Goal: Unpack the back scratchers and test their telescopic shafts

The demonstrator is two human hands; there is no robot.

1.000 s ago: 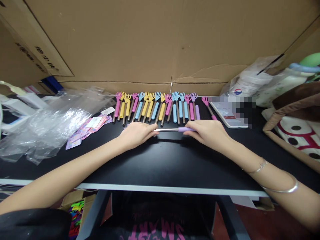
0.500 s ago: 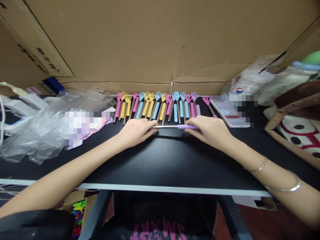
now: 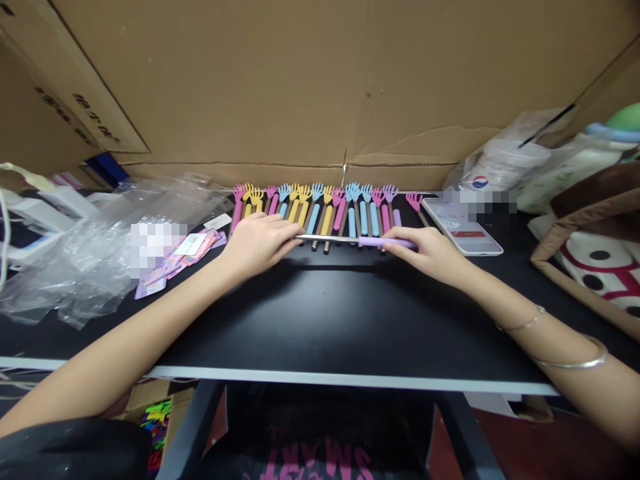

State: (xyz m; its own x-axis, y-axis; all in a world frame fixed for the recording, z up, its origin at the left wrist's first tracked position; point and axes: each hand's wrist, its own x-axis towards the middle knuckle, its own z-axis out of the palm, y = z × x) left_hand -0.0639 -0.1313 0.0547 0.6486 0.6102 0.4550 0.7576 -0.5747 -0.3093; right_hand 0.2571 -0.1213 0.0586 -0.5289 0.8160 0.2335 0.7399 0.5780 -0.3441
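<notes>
A purple back scratcher (image 3: 367, 241) is held level above the black desk, its metal rod pointing left and its purple grip right. My left hand (image 3: 263, 243) is closed around the left end, hiding the head there. Around the purple grip, my right hand (image 3: 423, 250) pinches with thumb and fingers. Behind both hands lies a row of back scratchers (image 3: 327, 217) with claw-shaped heads in pink, yellow, blue and purple, heads toward the cardboard. One pink back scratcher (image 3: 415, 202) lies apart at the row's right, partly behind my right hand.
Clear plastic bags (image 3: 100, 247) and small printed cards (image 3: 193, 250) lie at left. A phone (image 3: 463, 227) rests at right, near a lidded cup (image 3: 510, 163) and a brown-handled bag (image 3: 590, 240). Cardboard (image 3: 300, 80) walls the back. Below the desk edge stands a box of colourful pieces (image 3: 157, 427).
Both hands have risen slightly toward the row and moved a little farther apart. More of the held back scratcher's metal rod and purple grip shows between them.
</notes>
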